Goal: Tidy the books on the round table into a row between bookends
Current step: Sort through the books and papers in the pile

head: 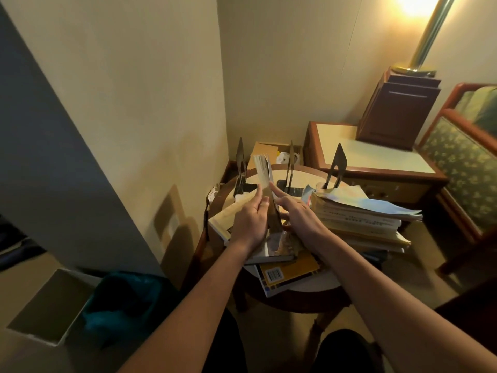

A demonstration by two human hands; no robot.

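I hold one book (263, 170) upright over the middle of the round table (309, 288). My left hand (251, 220) pinches it and my right hand (301, 216) props it with a straight forefinger. The pages fan loose on top, so it may flop against the sagging stack (360, 222) on the right before reaching the far bookends (337, 164).

The person's left hand (250, 224) and right hand (298, 214) are bare, with nothing worn on the fingers or wrists that show. The left forearm (188, 300) and the right forearm (376, 278) are uncovered along their whole visible length, down to the lower edge of the view, so any sleeve ends beyond it. Below the arms, plain dark trousers (341, 351) of black-looking cloth cover both legs. Their weave and seams are lost in shadow. Warm yellow lamplight tints the hands and arms.
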